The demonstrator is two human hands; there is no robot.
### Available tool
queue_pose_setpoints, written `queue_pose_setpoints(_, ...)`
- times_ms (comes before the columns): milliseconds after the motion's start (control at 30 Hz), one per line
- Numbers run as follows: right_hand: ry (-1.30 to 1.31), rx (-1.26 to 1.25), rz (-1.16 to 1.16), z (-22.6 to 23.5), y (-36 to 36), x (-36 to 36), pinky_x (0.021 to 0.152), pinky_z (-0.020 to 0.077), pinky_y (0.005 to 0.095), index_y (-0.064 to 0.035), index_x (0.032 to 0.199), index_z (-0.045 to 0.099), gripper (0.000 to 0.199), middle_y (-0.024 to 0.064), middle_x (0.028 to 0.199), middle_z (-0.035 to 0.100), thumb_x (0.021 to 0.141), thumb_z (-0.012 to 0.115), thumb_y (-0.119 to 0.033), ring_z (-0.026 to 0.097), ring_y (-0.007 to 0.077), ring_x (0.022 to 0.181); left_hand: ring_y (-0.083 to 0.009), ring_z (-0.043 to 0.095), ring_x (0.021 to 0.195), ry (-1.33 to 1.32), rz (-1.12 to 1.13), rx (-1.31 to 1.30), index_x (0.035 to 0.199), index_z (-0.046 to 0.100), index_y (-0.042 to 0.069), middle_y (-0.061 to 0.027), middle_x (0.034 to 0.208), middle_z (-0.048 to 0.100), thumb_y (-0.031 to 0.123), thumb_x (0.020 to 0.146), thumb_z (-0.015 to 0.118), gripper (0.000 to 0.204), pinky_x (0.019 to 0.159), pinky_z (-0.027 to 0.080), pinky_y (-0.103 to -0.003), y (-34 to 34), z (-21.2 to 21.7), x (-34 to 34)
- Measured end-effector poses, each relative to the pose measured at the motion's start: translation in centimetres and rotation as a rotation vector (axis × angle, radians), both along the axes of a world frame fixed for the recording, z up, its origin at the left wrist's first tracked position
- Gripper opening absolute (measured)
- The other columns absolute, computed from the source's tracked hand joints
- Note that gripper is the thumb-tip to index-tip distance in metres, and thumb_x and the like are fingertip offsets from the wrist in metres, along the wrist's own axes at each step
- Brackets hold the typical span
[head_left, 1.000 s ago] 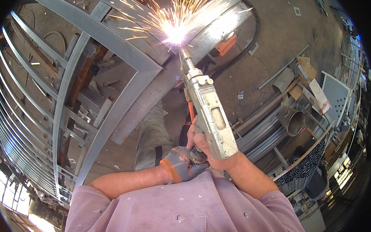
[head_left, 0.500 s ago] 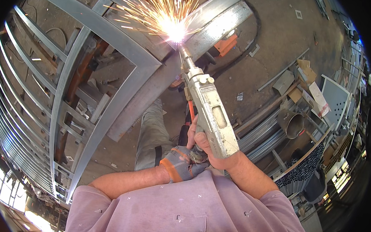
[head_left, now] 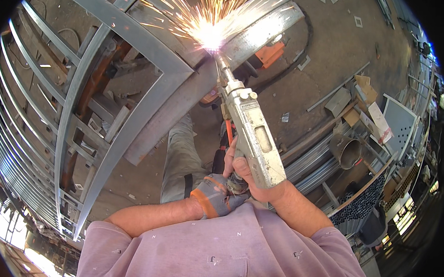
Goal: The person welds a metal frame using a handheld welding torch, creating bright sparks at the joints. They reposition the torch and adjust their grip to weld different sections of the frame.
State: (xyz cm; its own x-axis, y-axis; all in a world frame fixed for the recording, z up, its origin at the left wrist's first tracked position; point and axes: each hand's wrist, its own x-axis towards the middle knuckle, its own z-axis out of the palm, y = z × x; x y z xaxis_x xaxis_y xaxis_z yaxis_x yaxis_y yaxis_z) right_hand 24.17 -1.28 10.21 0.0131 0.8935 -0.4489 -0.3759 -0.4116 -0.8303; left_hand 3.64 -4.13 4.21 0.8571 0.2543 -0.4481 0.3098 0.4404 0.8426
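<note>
A worn silver-white welding gun [head_left: 256,140] points away from me, its narrow nozzle at a bright, sparking weld spot [head_left: 211,39]. The spot lies where flat grey metal bars meet, beyond the pointed corner of a metal frame [head_left: 177,75]. My bare right hand [head_left: 247,176] is closed round the gun's grip, under the rear of its body. Close beside it, my left hand [head_left: 213,194], in a grey and orange glove, is closed at the lower grip and hose. The gun and my right hand partly hide what the left fingers hold. Glare covers the joint itself.
Curved bars of a large metal frame [head_left: 25,121] fill the left side. An orange object [head_left: 270,52] and a dark cable [head_left: 309,37] lie beyond the gun. To the right are a metal bucket [head_left: 346,151], stacked tubes [head_left: 358,202], cardboard pieces [head_left: 365,89] and a perforated panel [head_left: 400,126].
The spray of sparks has spread wider. The metal frame sits slightly further left and up in view. Both hands keep their hold on the welding gun, which has barely moved.
</note>
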Motion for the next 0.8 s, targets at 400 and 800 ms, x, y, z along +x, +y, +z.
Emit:
queue_pose_setpoints(400, -0.057, -0.054, 0.068, 0.8, 0.4, 0.3, 0.078, 0.0567, 0.0342, -0.0020, 0.135, 0.058, 0.054, 0.0059, 0.098, 0.065, 0.114, 0.072, -0.050, 0.068, 0.0165, 0.084, -0.0305, 0.080, 0.107, -0.008, -0.217, 0.332, 0.131, 0.078, 0.021, -0.0054, 0.122, 0.083, 0.038, 0.114, 0.060, 0.030, 0.090, 0.065, -0.042, 0.8, 0.9, -0.1)
queue_pose_setpoints(800, 0.040, 0.011, 0.055, -0.2, -1.0, 0.6, 0.082, 0.0611, 0.0337, 0.0020, 0.135, 0.059, 0.027, 0.0068, 0.106, 0.066, 0.111, 0.071, -0.001, 0.068, 0.0154, 0.092, -0.0236, 0.056, 0.155, 0.211, -0.514, -0.254, 0.167, 0.049, 0.009, -0.0099, 0.170, 0.055, 0.026, 0.128, 0.033, 0.046, 0.134, 0.045, -0.039, 2.0, 1.7, 1.5)
